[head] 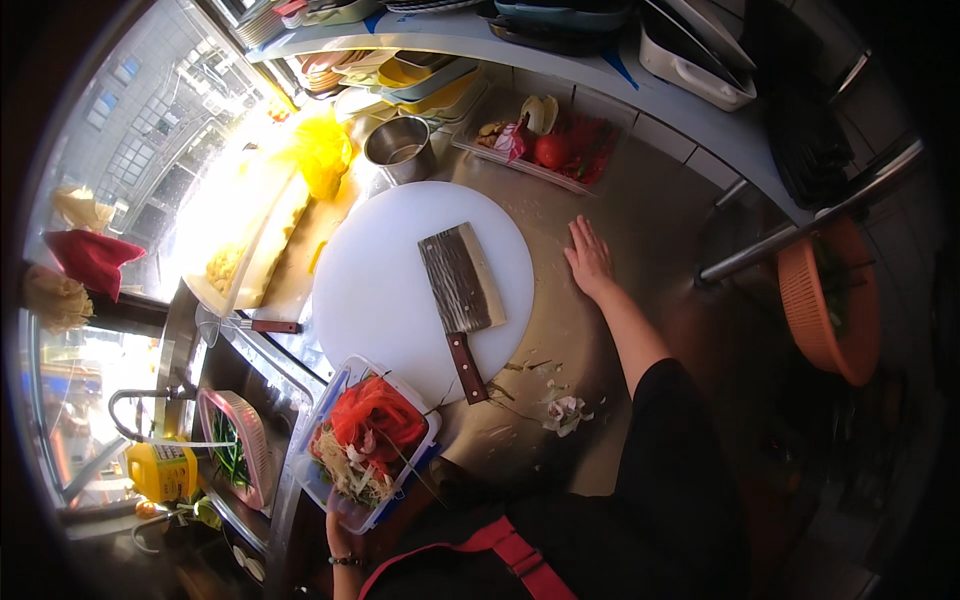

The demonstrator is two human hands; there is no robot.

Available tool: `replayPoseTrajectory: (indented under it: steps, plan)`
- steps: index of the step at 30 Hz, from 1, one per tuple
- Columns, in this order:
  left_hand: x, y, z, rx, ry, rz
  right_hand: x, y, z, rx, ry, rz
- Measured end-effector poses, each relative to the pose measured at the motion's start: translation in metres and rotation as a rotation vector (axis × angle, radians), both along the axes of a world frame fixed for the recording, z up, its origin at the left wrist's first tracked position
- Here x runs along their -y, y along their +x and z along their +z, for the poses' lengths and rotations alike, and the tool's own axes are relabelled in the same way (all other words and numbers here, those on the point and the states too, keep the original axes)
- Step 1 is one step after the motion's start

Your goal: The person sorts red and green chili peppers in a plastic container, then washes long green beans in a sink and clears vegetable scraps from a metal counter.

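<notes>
My left hand (pixel 346 519) grips the near end of a clear plastic box (pixel 429 405) with blue clips. Red netting (pixel 379 411), pale root trimmings (pixel 352 469) and other scraps fill the box, which tilts at the counter's edge beside the sink. Over the steel counter, right of the round white cutting board (pixel 360 262), my right hand (pixel 589 259) is empty with its fingers stretched out; whether it touches the steel I cannot tell. A cleaver (pixel 461 285) lies on the board, its wooden handle (pixel 466 367) pointing towards me. Papery peelings (pixel 566 412) and stem bits lie on the counter nearby.
Behind the board stand a steel pot (pixel 401 150) and a tray of vegetables (pixel 525 166). A knife with a brown handle (pixel 276 327) lies left. The sink holds a pink basket (pixel 244 427) of greens. A shelf (pixel 525 45) overhangs the back; an orange basket (pixel 806 307) stands right.
</notes>
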State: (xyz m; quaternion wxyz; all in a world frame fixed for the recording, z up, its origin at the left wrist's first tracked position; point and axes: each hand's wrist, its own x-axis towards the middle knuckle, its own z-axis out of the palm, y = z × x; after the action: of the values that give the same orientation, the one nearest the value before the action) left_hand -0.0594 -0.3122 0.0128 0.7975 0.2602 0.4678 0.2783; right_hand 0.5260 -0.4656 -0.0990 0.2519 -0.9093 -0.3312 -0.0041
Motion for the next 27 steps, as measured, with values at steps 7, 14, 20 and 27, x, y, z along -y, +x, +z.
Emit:
replayPoseTrajectory:
  steps: [7, 14, 20, 27]
  plan:
    - [0.006, -0.02, 0.009, -0.101, 0.045, -0.097, -0.014, -0.019, -0.015, 0.063, -0.133, 0.212]
    - [-0.011, -0.041, -0.016, -0.083, 0.038, -0.21, 0.043, -0.177, 0.009, -0.12, -0.104, 0.468]
    - [-0.041, -0.066, -0.033, -0.054, 0.067, -0.273, 0.037, -0.25, 0.016, -0.288, 0.031, 0.427]
    - [-0.047, -0.109, -0.048, -0.16, 0.093, -0.304, -0.016, -0.273, 0.025, 0.065, -0.001, -0.084]
